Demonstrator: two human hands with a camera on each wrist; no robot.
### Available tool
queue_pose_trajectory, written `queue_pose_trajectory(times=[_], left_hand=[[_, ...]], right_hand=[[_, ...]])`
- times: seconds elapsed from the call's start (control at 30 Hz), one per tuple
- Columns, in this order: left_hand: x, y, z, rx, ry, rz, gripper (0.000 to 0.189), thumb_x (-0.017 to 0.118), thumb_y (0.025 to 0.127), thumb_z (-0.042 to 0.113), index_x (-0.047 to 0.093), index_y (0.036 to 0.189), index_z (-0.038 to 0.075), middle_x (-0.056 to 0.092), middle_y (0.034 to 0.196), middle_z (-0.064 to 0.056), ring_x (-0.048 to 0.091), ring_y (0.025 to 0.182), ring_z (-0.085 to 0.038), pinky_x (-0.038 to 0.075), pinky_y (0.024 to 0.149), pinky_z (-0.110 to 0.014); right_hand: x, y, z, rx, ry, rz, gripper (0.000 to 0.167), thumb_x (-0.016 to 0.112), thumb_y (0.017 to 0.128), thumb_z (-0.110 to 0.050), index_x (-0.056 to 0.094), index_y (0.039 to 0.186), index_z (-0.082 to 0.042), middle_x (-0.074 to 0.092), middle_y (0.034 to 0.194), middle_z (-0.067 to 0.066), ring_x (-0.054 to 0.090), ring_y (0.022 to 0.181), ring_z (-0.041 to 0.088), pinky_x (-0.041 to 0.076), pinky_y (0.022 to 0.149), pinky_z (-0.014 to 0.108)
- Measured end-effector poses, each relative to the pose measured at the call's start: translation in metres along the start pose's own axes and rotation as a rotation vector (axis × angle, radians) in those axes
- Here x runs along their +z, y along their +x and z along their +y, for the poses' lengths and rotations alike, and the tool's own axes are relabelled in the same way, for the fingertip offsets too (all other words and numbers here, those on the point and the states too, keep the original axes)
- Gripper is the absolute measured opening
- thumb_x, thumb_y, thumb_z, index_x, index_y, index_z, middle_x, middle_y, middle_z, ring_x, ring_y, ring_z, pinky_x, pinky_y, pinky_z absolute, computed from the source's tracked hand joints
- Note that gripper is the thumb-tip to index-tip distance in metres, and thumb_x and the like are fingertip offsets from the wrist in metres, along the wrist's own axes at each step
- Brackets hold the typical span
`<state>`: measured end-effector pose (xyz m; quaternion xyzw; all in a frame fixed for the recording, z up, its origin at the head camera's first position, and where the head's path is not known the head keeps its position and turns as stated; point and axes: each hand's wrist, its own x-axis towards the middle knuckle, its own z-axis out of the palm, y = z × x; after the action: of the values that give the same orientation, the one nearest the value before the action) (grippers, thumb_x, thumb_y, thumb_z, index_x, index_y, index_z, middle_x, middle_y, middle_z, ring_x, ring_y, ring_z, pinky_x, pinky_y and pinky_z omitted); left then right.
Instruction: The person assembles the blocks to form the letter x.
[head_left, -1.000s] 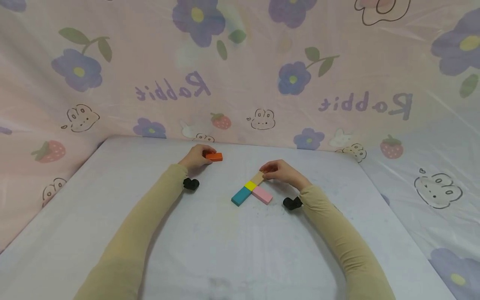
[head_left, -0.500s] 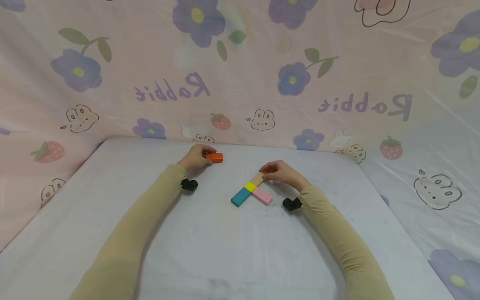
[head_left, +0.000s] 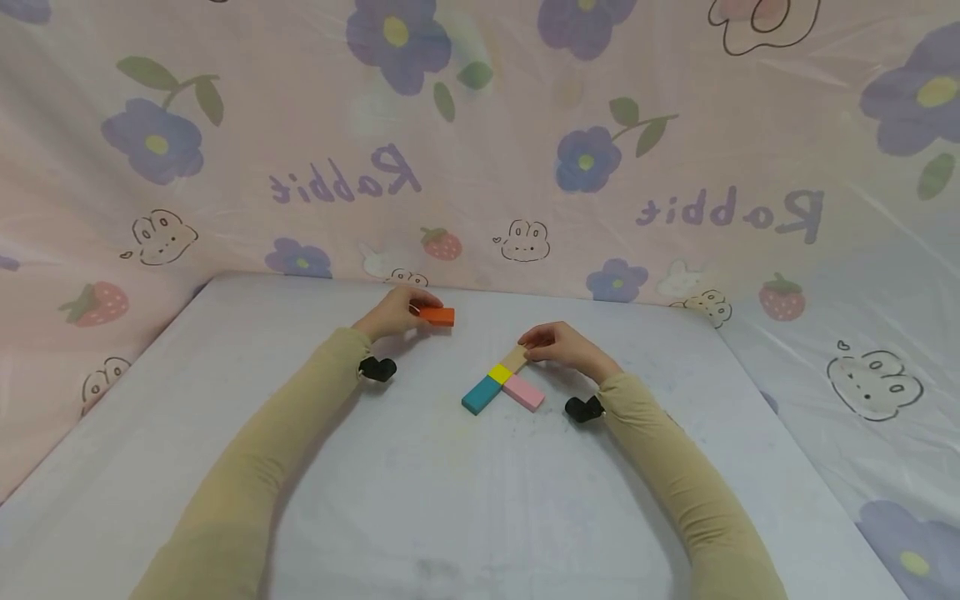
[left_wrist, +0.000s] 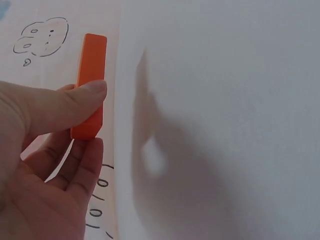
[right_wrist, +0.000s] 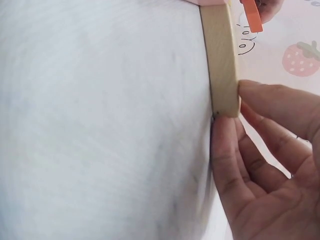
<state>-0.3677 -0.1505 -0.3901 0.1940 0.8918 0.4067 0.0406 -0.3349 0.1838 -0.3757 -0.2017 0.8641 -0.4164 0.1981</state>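
My left hand (head_left: 393,313) pinches an orange rectangular block (head_left: 441,317) between thumb and fingers. In the left wrist view the orange block (left_wrist: 93,57) is held off the white table, its shadow falling to one side. A plain wooden block (head_left: 515,359) lies on the table, and my right hand (head_left: 564,344) pinches its far end; the thumb and a fingertip touch that wooden block (right_wrist: 222,55) in the right wrist view. Its near end meets a small yellow block (head_left: 501,374). From the yellow one, a teal block (head_left: 482,394) extends nearer left and a pink block (head_left: 523,392) nearer right.
The white table (head_left: 442,517) reaches back to a pink curtain (head_left: 480,108) printed with flowers, rabbits and strawberries. A black wrist device (head_left: 378,369) sits below the left wrist, and another black device (head_left: 583,408) below the right.
My left hand has shifted slightly right with the orange block in its fingers. My right hand and the joined blocks stay practically where they were.
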Motion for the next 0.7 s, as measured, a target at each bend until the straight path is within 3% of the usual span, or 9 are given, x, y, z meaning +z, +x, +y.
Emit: queue_pose_trajectory(times=[0.17, 0.47, 0.7], left_hand=[[0.002, -0.002, 0.008, 0.033, 0.005, -0.040, 0.039, 0.071, 0.081, -0.004, 0.067, 0.118, 0.008, 0.061, 0.119, -0.007, 0.053, 0.105, -0.023, 0.044, 0.095, -0.036], [0.008, -0.002, 0.021, 0.110, 0.016, -0.121, 0.040, 0.068, 0.080, -0.008, 0.066, 0.118, 0.004, 0.062, 0.120, -0.008, 0.054, 0.109, -0.023, 0.043, 0.097, -0.036], [0.016, 0.001, 0.026, 0.121, 0.016, -0.174, 0.039, 0.067, 0.080, -0.008, 0.067, 0.117, 0.006, 0.064, 0.117, -0.005, 0.054, 0.107, -0.022, 0.043, 0.097, -0.035]], right_hand=[[0.000, 0.013, 0.021, -0.004, -0.003, 0.019, 0.036, 0.067, 0.090, -0.011, 0.061, 0.123, 0.003, 0.062, 0.115, 0.017, 0.056, 0.097, 0.022, 0.047, 0.087, 0.033], [0.000, 0.011, 0.020, -0.015, -0.015, 0.030, 0.032, 0.068, 0.089, -0.012, 0.064, 0.119, -0.001, 0.064, 0.111, 0.012, 0.058, 0.096, 0.021, 0.048, 0.087, 0.032], [0.000, 0.011, 0.019, 0.010, -0.019, 0.032, 0.031, 0.068, 0.089, -0.013, 0.064, 0.119, -0.004, 0.064, 0.110, 0.010, 0.057, 0.096, 0.021, 0.048, 0.086, 0.032]])
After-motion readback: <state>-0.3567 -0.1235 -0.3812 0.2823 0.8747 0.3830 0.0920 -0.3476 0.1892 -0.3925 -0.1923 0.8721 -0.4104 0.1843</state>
